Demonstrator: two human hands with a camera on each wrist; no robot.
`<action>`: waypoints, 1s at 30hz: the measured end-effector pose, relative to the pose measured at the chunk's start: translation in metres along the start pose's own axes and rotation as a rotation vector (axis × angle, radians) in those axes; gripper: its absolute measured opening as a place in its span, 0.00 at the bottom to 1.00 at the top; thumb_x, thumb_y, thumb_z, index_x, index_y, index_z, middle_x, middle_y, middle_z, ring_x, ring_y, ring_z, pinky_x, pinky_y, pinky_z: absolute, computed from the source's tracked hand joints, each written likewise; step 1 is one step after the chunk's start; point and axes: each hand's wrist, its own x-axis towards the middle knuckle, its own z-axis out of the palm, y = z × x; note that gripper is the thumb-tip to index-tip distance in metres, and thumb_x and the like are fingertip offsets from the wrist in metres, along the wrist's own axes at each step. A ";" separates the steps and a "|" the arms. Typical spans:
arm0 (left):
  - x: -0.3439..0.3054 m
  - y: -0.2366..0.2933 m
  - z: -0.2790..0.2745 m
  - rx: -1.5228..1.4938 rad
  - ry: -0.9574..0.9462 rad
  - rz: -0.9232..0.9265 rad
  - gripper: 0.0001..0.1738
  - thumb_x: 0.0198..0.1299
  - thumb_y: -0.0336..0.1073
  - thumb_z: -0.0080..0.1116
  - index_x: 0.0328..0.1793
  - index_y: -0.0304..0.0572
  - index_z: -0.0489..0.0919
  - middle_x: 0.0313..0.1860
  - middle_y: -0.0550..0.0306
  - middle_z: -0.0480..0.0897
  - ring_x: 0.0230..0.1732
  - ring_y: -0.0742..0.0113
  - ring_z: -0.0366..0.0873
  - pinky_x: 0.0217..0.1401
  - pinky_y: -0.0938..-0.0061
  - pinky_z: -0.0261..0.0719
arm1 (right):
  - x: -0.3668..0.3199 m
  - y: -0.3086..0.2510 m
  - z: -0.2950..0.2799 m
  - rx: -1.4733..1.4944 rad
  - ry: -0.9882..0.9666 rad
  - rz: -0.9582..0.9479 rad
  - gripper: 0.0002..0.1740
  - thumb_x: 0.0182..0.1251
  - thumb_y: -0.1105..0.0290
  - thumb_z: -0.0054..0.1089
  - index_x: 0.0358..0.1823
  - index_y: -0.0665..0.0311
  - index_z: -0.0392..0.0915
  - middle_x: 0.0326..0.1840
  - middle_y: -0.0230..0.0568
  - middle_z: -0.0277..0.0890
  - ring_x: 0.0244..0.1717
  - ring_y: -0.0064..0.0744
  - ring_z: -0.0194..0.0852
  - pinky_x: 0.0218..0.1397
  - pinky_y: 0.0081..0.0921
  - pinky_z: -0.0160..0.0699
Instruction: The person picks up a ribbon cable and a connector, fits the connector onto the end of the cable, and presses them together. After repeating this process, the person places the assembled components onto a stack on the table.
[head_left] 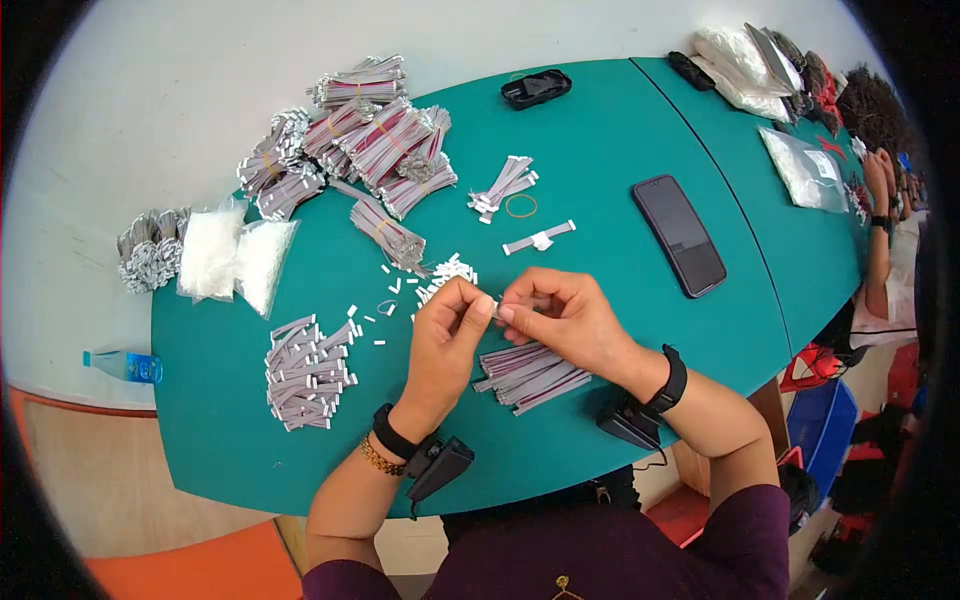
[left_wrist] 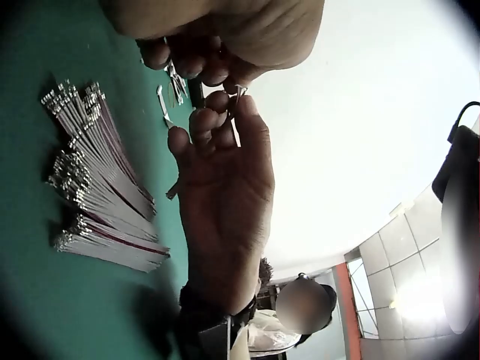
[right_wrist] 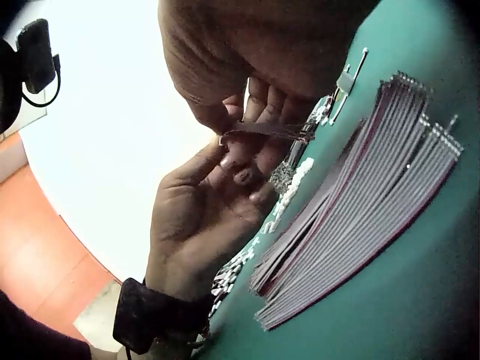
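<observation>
Right hand (head_left: 565, 315): pinches flat grey ribbon cable (right_wrist: 266, 130).
Left hand (head_left: 447, 325): pinches its small white end (right_wrist: 222, 141); size likely demands fingertips.
Grey-and-maroon ribbon bundle (head_left: 533, 377): just below, presumably for reach.

The tbl (head_left: 590, 140) is coloured green. The flat wires (head_left: 533, 376) are coloured grey, w/ thin dark red lines seen on some. The small plugs (head_left: 452, 271) & the bits (head_left: 208, 256) in the bags (head_left: 236, 206) are seen as wht. The phone (head_left: 680, 236), pouch (head_left: 537, 89) & wrist straps (head_left: 672, 380) are coloured blk. Purple is seen on the shirt (head_left: 620, 548), gold on the bracelet (head_left: 380, 459), blue on the bottle (head_left: 124, 366) & yellow-orange on the rubber band (head_left: 520, 217).
</observation>
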 end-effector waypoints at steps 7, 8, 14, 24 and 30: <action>0.001 -0.002 0.002 -0.200 -0.020 -0.123 0.11 0.67 0.38 0.52 0.32 0.42 0.70 0.25 0.70 0.65 0.29 0.82 0.59 0.34 0.83 0.58 | -0.001 0.001 -0.002 0.041 -0.004 -0.004 0.05 0.65 0.72 0.58 0.34 0.66 0.73 0.28 0.28 0.75 0.30 0.14 0.73 0.33 0.14 0.74; 0.001 -0.002 0.003 -0.220 -0.019 -0.134 0.11 0.67 0.38 0.51 0.32 0.43 0.70 0.25 0.70 0.65 0.28 0.81 0.59 0.34 0.83 0.58 | -0.002 0.000 -0.002 0.031 -0.003 0.000 0.05 0.65 0.73 0.58 0.34 0.66 0.73 0.28 0.29 0.75 0.30 0.14 0.73 0.33 0.14 0.73; 0.000 -0.001 0.002 -0.256 -0.049 -0.167 0.11 0.67 0.40 0.51 0.33 0.43 0.70 0.28 0.67 0.70 0.31 0.78 0.61 0.37 0.82 0.60 | -0.003 0.001 -0.001 0.002 0.017 -0.027 0.04 0.64 0.75 0.58 0.34 0.68 0.73 0.28 0.29 0.76 0.30 0.13 0.72 0.31 0.13 0.71; 0.000 -0.002 0.002 -0.235 -0.065 -0.164 0.11 0.67 0.39 0.51 0.33 0.43 0.71 0.28 0.67 0.69 0.31 0.79 0.61 0.37 0.82 0.60 | -0.003 0.002 0.000 -0.091 0.067 -0.063 0.04 0.62 0.75 0.59 0.32 0.68 0.74 0.26 0.28 0.77 0.28 0.11 0.71 0.28 0.13 0.69; 0.000 -0.004 0.001 -0.175 -0.049 -0.145 0.10 0.67 0.38 0.52 0.33 0.43 0.71 0.27 0.68 0.69 0.31 0.80 0.60 0.37 0.82 0.59 | -0.003 0.004 0.000 -0.128 0.083 -0.091 0.04 0.61 0.75 0.59 0.32 0.67 0.75 0.25 0.28 0.76 0.27 0.12 0.71 0.27 0.14 0.69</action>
